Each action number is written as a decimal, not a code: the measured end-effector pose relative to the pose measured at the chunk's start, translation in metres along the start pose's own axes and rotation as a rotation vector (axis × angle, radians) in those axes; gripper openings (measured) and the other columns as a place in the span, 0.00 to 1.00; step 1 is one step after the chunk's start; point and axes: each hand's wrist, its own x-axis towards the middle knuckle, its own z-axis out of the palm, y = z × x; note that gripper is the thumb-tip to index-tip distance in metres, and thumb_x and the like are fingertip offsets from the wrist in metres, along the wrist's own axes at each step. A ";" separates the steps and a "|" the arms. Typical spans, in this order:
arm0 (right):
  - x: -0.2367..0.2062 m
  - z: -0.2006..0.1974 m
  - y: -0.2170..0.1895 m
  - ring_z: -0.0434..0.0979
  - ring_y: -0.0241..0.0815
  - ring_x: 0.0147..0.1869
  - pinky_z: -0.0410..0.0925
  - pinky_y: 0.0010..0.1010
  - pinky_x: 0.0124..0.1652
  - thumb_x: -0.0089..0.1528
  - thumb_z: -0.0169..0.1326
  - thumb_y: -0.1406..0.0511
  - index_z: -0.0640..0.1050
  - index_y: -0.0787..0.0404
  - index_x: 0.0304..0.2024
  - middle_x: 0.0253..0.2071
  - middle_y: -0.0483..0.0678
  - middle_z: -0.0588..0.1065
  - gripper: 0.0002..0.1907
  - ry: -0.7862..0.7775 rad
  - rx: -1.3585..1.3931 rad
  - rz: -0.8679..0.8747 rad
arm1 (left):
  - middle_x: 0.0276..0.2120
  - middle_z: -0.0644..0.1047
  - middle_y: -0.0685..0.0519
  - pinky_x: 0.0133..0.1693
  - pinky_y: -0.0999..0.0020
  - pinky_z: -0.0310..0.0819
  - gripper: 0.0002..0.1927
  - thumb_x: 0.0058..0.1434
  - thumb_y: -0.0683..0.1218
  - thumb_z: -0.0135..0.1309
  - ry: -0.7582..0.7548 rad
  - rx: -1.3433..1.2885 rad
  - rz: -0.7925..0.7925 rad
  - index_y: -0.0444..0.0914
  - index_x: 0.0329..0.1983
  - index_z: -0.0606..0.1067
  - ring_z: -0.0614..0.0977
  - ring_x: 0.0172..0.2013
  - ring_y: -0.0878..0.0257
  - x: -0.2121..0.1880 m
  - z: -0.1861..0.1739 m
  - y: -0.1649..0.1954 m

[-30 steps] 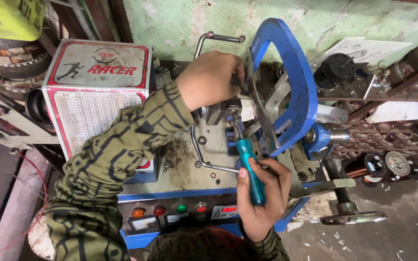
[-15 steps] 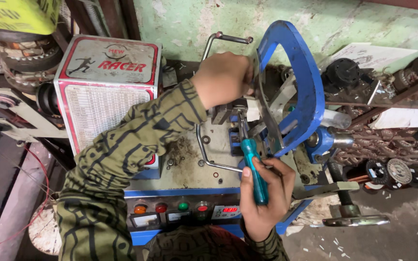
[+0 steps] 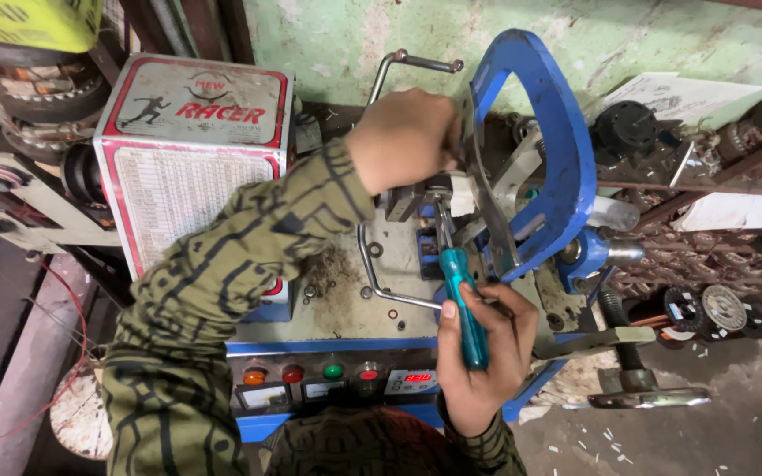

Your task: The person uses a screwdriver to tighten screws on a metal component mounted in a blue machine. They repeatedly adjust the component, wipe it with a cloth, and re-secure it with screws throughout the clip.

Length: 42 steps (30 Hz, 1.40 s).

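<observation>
My right hand (image 3: 480, 353) grips a screwdriver with a teal handle (image 3: 464, 304); its metal shaft points up into small parts on top of a blue and grey machine (image 3: 372, 300). My left hand (image 3: 403, 141), arm in an olive patterned sleeve, reaches over the machine and presses against parts beside the blue curved metal arm (image 3: 557, 150). What the left fingers hold is hidden behind the hand. A bent metal rod (image 3: 372, 264) lies on the machine's top plate.
A white and red metal box (image 3: 191, 150) stands to the left of the machine. Coloured buttons and a small display (image 3: 337, 375) line the machine's front. Wound coils and motor parts (image 3: 707, 308) lie at the right. A chrome lever (image 3: 650, 397) sticks out low right.
The view has shifted slightly. Both hands stay in nearly the same place on the machine, with the screwdriver still upright in my right hand.
</observation>
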 end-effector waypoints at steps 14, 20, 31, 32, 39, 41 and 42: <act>0.003 0.001 0.000 0.74 0.42 0.48 0.68 0.30 0.45 0.63 0.62 0.72 0.80 0.66 0.49 0.51 0.53 0.71 0.12 0.006 -0.001 0.006 | 0.30 0.81 0.40 0.39 0.49 0.76 0.06 0.52 0.43 0.62 0.109 0.082 -0.007 0.38 0.32 0.80 0.83 0.36 0.41 0.002 0.014 0.003; 0.003 0.002 -0.001 0.74 0.41 0.45 0.68 0.29 0.43 0.62 0.62 0.72 0.80 0.66 0.48 0.51 0.52 0.71 0.12 0.005 0.015 0.020 | 0.29 0.81 0.41 0.38 0.49 0.76 0.12 0.46 0.43 0.66 0.176 0.001 0.021 0.36 0.32 0.78 0.83 0.37 0.41 0.000 0.008 0.000; 0.005 0.004 0.000 0.74 0.43 0.47 0.68 0.30 0.46 0.62 0.62 0.72 0.80 0.66 0.47 0.51 0.53 0.71 0.11 0.005 0.031 0.035 | 0.34 0.81 0.41 0.38 0.52 0.76 0.13 0.58 0.38 0.61 0.424 -0.063 0.248 0.32 0.43 0.71 0.82 0.38 0.39 -0.018 -0.044 0.036; 0.005 0.003 0.000 0.74 0.43 0.48 0.68 0.30 0.47 0.62 0.62 0.72 0.80 0.66 0.48 0.51 0.53 0.71 0.11 0.009 0.028 0.018 | 0.34 0.80 0.41 0.39 0.52 0.76 0.13 0.60 0.38 0.60 0.423 -0.069 0.245 0.32 0.45 0.71 0.82 0.38 0.40 -0.028 -0.051 0.045; 0.003 0.000 0.000 0.73 0.45 0.54 0.68 0.32 0.53 0.67 0.61 0.72 0.79 0.67 0.51 0.52 0.53 0.70 0.10 -0.011 0.035 -0.009 | 0.34 0.75 0.44 0.35 0.56 0.73 0.09 0.66 0.40 0.54 0.315 -0.179 0.009 0.34 0.49 0.72 0.80 0.33 0.47 -0.166 -0.054 0.104; 0.002 -0.001 0.000 0.73 0.44 0.55 0.69 0.32 0.53 0.69 0.61 0.72 0.79 0.67 0.52 0.52 0.53 0.70 0.09 -0.009 0.046 -0.008 | 0.36 0.76 0.45 0.39 0.56 0.74 0.07 0.67 0.41 0.56 0.382 -0.234 -0.069 0.36 0.46 0.74 0.80 0.37 0.47 -0.197 -0.029 0.110; 0.001 -0.001 0.000 0.73 0.44 0.55 0.69 0.32 0.52 0.69 0.61 0.71 0.79 0.67 0.52 0.54 0.53 0.69 0.09 -0.009 0.066 0.005 | 0.36 0.77 0.46 0.38 0.57 0.74 0.06 0.66 0.41 0.56 0.382 -0.291 -0.149 0.36 0.44 0.75 0.80 0.37 0.48 -0.206 -0.015 0.108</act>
